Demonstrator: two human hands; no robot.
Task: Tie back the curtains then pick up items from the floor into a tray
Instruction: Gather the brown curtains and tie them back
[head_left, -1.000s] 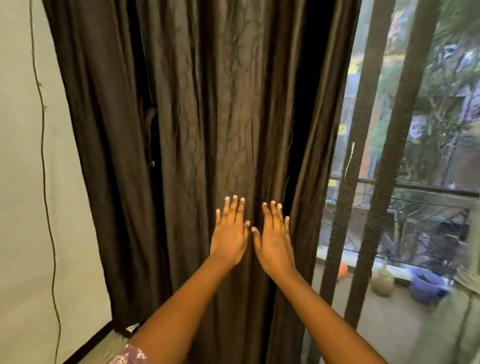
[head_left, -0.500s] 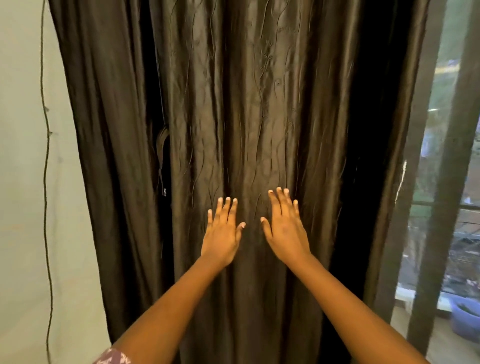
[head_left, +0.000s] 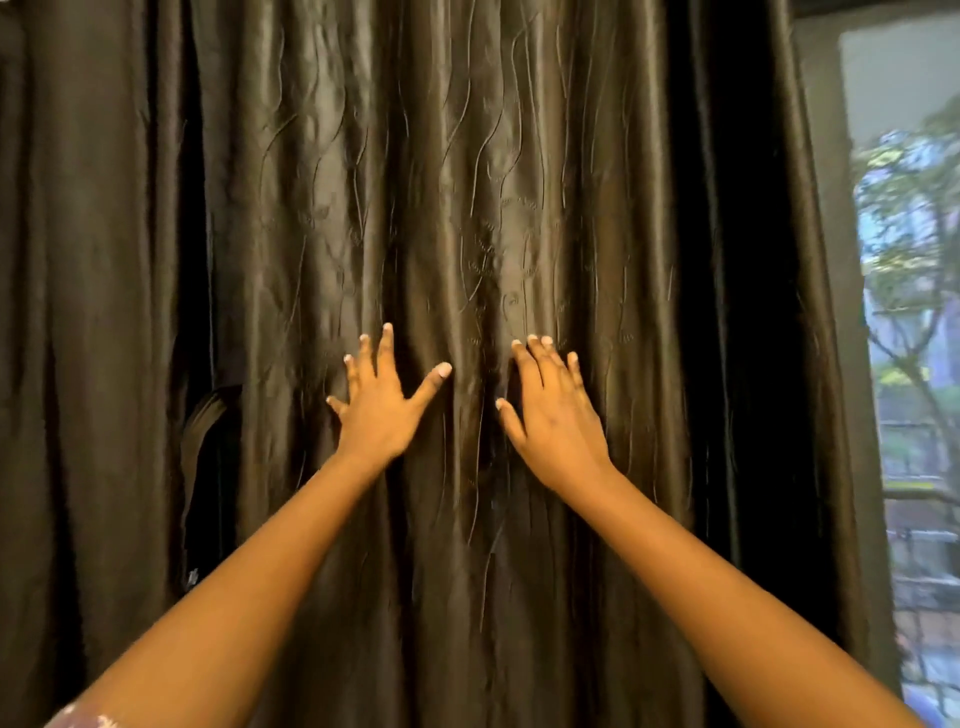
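Observation:
A dark brown satin curtain (head_left: 493, 182) with wavy embroidered lines fills nearly the whole view, hanging in loose vertical folds. My left hand (head_left: 382, 402) lies flat against it at mid height, fingers spread and thumb out to the right. My right hand (head_left: 553, 410) presses the cloth a short gap to the right, fingers together and pointing up. Neither hand holds any fabric. A dark tie-back loop (head_left: 205, 415) hangs in a fold to the left of my left hand. No floor, floor items or tray are in view.
A dark window frame post (head_left: 852, 312) runs down just right of the curtain's edge. Beyond it, a strip of window (head_left: 914, 338) shows trees and buildings outside.
The view has closed in on the curtain and shifted left, so the wall at left is gone. Both hands rose and moved apart, and the left fingers have spread.

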